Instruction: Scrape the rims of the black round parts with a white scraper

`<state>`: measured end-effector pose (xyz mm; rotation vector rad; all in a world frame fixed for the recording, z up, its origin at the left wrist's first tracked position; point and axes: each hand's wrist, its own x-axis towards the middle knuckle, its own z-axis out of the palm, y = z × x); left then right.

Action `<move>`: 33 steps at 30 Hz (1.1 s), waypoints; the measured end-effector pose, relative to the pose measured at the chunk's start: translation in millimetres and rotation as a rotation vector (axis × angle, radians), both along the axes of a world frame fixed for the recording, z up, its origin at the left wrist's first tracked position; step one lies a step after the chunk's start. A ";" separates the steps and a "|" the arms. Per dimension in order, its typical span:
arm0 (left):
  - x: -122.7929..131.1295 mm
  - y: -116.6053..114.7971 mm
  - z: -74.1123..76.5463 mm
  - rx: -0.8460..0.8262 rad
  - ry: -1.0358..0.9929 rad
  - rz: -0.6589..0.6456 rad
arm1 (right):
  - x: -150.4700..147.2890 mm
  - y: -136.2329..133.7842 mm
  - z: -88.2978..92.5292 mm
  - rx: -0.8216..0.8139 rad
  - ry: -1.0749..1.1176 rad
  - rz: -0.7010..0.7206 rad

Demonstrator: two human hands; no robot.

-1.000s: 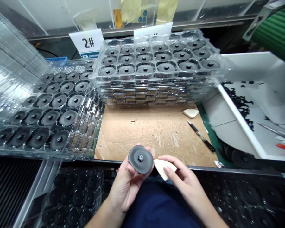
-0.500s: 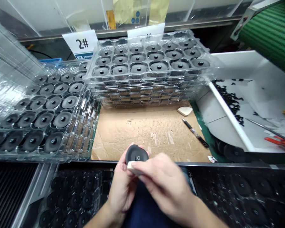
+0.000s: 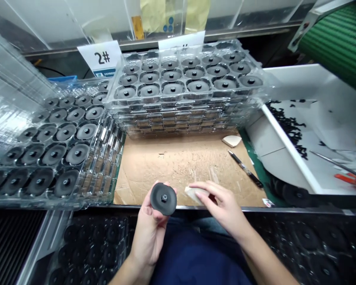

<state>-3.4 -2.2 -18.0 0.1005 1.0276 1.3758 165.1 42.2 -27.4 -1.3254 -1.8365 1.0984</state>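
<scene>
My left hand (image 3: 150,229) is closed around the edge of a round black disc (image 3: 158,206) with a small raised hub at its centre. The disc's hub side faces up towards me. Between the thumb and fingers of my right hand (image 3: 221,202) is a white wedge-shaped sponge (image 3: 192,193), low over the front edge of the cardboard (image 3: 154,166) and apart from the disc. Whether the sponge touches the cardboard I cannot tell. A second white wedge sponge (image 3: 231,140) lies at the back right of the cardboard, near a black pen (image 3: 245,169).
Stacked clear plastic trays (image 3: 178,97) of black discs stand behind the cardboard, with another stack (image 3: 86,174) on the left. At right, a white bin (image 3: 299,170) holds small black pieces and a red-handled tool (image 3: 351,180). Dark trays (image 3: 89,253) sit below the table edge.
My right hand has moved right, taking the sponge away from the disc. My left hand still holds the disc, now slightly lower and left and more fully in view.
</scene>
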 end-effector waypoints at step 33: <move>3.2 -12.6 8.2 0.079 -0.066 -0.228 | -46.9 -9.3 65.6 0.456 -0.006 0.165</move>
